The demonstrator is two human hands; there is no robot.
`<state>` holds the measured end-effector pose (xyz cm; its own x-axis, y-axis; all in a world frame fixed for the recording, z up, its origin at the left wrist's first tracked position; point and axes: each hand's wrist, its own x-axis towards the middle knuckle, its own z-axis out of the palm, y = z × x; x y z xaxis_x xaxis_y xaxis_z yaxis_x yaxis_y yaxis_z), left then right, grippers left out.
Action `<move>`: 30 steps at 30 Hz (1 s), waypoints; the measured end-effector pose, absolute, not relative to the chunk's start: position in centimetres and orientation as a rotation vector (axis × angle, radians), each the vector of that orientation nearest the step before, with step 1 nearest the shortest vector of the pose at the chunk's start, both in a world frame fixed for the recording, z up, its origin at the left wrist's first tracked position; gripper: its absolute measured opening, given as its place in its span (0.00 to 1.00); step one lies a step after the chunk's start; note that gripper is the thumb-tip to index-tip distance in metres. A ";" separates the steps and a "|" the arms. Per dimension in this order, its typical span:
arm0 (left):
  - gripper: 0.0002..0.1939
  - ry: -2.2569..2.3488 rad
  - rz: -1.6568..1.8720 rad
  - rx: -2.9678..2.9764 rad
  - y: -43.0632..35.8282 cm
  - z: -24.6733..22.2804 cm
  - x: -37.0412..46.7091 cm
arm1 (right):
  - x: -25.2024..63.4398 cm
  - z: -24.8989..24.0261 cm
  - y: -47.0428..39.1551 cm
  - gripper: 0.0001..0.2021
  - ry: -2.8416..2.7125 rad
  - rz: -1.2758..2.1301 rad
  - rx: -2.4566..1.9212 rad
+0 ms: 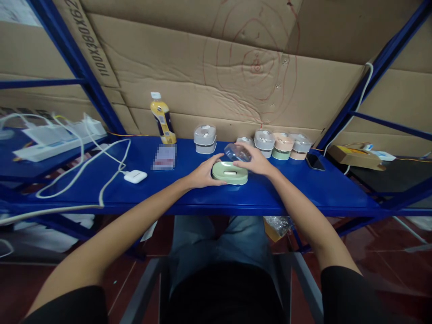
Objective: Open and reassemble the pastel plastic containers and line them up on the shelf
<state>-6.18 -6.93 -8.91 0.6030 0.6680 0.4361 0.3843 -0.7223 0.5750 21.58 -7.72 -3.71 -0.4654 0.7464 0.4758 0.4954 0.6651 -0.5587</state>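
A light green oval box (230,173), with a small pale piece on its top, sits on the blue table near the front edge. My left hand (205,173) grips its left end, thumb at the front and fingers behind. My right hand (257,159) holds a clear plastic lid (237,153), tilted just above and behind the green box. Whether the lid touches the box I cannot tell. Behind my right hand stand several similar small boxes with clear lids, among them a grey one (264,140) and a peach and green one (282,143).
Another lidded grey box (205,138) stands at the back, with a yellow bottle (163,118) to its left. A white earphone case (135,176), white cables and a power strip (60,140) lie at left. A phone (315,162) lies right, beside an open carton (357,158).
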 end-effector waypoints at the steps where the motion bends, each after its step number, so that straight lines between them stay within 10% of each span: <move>1: 0.51 0.844 0.876 2.451 -7.1 -8.8 -6.2 | 22.5 -3.9 -7.4 0.39 -2.094 0.444 -1.003; 6: 0.27 0.869 0.771 2.542 -7.5 -8.6 -6.1 | 26.1 -5.0 -6.4 0.37 -1.871 0.429 -1.291; 21: 0.34 1.237 0.994 2.405 -3.9 -8.9 -9.7 | 28.7 -4.9 -5.8 0.42 -1.965 0.451 -1.596; 30: 0.48 0.968 0.917 2.447 -6.9 -8.5 -6.3 | 24.8 -3.2 -7.7 0.42 -2.220 0.296 -1.016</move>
